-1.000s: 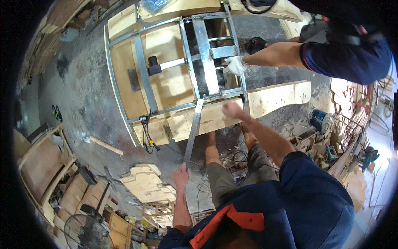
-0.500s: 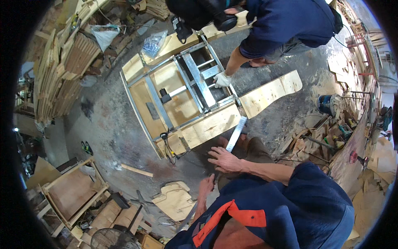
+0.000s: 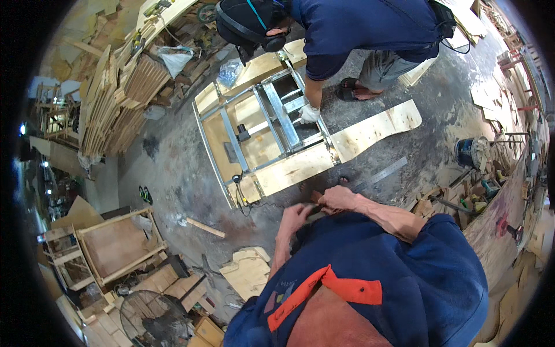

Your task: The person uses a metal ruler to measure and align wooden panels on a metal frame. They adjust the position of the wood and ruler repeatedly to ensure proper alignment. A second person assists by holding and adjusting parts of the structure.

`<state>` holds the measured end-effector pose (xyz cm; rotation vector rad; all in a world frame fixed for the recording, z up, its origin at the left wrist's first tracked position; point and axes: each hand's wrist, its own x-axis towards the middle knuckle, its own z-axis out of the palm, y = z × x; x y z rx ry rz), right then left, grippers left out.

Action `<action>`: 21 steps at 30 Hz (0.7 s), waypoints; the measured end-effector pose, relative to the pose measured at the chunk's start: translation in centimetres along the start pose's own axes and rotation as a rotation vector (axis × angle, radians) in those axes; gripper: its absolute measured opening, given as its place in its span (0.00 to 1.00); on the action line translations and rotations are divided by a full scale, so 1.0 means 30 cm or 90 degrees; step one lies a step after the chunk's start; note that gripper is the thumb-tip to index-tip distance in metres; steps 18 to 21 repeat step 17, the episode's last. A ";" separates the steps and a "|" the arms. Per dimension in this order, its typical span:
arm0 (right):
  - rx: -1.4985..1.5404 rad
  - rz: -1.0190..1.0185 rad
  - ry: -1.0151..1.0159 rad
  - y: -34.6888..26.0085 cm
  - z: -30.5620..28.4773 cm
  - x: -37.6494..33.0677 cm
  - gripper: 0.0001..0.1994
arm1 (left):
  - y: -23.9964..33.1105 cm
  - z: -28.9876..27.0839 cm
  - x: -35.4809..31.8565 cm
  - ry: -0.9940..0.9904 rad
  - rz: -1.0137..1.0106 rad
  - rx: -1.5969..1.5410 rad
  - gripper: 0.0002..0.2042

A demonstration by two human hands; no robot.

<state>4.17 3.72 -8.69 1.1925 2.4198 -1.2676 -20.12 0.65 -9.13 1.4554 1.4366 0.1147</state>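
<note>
My left hand (image 3: 296,217) is held in front of my waist, its fingers bent together. Close beside it, my right hand (image 3: 339,199) has its fingers curled inward. Something dark shows between the two hands, too small to make out. Past my right hand, a flat silvery metal strip (image 3: 383,173), like a steel ruler, shows against the floor; the hand does not appear closed on it. In front of me lies a wooden frame with metal bars (image 3: 233,144) and plywood side panels (image 3: 298,169). Across it, a co-worker's gloved hand (image 3: 310,113) rests at the bars.
A curved plywood piece (image 3: 378,130) extends to the right of the frame. A cable (image 3: 247,203) lies at its near corner. Stacked boards (image 3: 115,110) stand at left, a fan (image 3: 153,321) at lower left. At right are a bucket (image 3: 471,151) and wood scraps.
My right hand has drawn back toward my waist and its fingers have closed; my left hand has risen beside it. The metal strip now appears farther right, apart from the hand.
</note>
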 end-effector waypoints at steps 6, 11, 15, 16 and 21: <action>0.022 0.061 0.224 0.089 -0.149 -0.404 0.18 | 0.156 -0.028 -0.009 0.082 0.030 0.016 0.17; -0.067 0.163 0.263 0.136 -0.164 -0.679 0.18 | 0.131 -0.012 0.044 0.022 0.047 0.103 0.21; -0.079 0.297 0.246 0.037 -0.218 -0.872 0.18 | 0.179 -0.003 0.109 -0.098 0.040 0.164 0.22; -0.077 0.356 0.229 0.004 -0.236 -0.914 0.18 | 0.205 -0.003 0.143 -0.154 0.035 0.166 0.23; -0.052 0.398 0.211 -0.012 -0.245 -0.954 0.19 | 0.232 -0.008 0.174 -0.225 -0.007 0.175 0.24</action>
